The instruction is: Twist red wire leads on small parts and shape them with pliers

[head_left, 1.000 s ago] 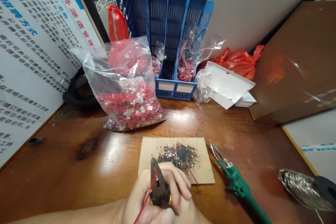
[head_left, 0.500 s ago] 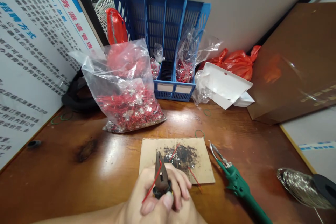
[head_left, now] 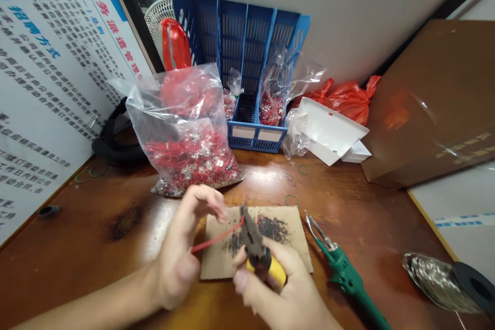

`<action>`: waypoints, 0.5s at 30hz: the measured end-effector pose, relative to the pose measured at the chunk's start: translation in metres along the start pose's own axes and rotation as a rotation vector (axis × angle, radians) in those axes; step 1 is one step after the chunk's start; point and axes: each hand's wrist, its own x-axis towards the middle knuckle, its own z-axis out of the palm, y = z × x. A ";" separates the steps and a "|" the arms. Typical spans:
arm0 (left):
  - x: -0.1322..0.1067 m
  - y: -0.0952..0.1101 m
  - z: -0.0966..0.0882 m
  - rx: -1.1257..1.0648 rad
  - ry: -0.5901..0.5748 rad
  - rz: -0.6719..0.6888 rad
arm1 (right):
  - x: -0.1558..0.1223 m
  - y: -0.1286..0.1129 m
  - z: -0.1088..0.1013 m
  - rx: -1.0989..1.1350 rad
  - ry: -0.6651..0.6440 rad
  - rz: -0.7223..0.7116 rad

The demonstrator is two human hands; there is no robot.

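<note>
My right hand (head_left: 282, 289) grips a pair of pliers (head_left: 253, 240) by their yellow-and-black handles, jaws pointing up and away. A thin red wire (head_left: 220, 237) is caught near the tip of the jaws and runs left. Its other end reaches in front of my left palm. My left hand (head_left: 180, 247) is open, thumb and curved fingers apart, slightly blurred. Beneath both lies a scorched cardboard piece (head_left: 216, 263), stained black in the middle. To the right of it rests a green soldering iron (head_left: 348, 273).
A big clear bag of red wires (head_left: 189, 154) stands behind my left hand. Beyond it is a blue divided rack (head_left: 257, 131) with smaller bags. A white box (head_left: 328, 131), a brown carton (head_left: 425, 113) and a spool of solder wire (head_left: 436, 281) are to the right.
My hands were clasped together around the pliers and have parted. The left hand moved left and opened; the pliers rose in my right hand, the red wire now stretching sideways from their tip.
</note>
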 end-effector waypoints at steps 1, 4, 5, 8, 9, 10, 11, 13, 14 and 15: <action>0.006 -0.001 -0.006 -0.008 0.086 0.030 | 0.004 -0.005 -0.008 -0.052 0.006 0.000; 0.016 0.002 -0.015 0.044 0.062 0.048 | 0.015 -0.017 -0.022 -0.189 0.043 -0.091; 0.017 0.004 -0.015 0.075 0.029 0.039 | 0.017 -0.019 -0.024 -0.222 0.044 -0.126; 0.018 0.011 -0.009 0.161 -0.008 -0.006 | 0.018 -0.020 -0.025 -0.296 0.039 -0.199; 0.019 0.013 -0.007 0.183 0.007 -0.021 | 0.018 -0.020 -0.025 -0.317 0.044 -0.217; 0.021 0.015 -0.005 0.214 0.037 -0.041 | 0.017 -0.020 -0.025 -0.335 0.052 -0.233; 0.022 0.016 -0.004 0.240 0.065 -0.060 | 0.016 -0.020 -0.025 -0.352 0.057 -0.247; 0.024 0.017 -0.003 0.279 0.105 -0.090 | 0.016 -0.021 -0.025 -0.384 0.066 -0.286; 0.026 0.017 -0.003 0.290 0.114 -0.102 | 0.015 -0.022 -0.025 -0.400 0.072 -0.306; 0.026 0.016 -0.003 0.297 0.119 -0.111 | 0.015 -0.022 -0.024 -0.418 0.079 -0.324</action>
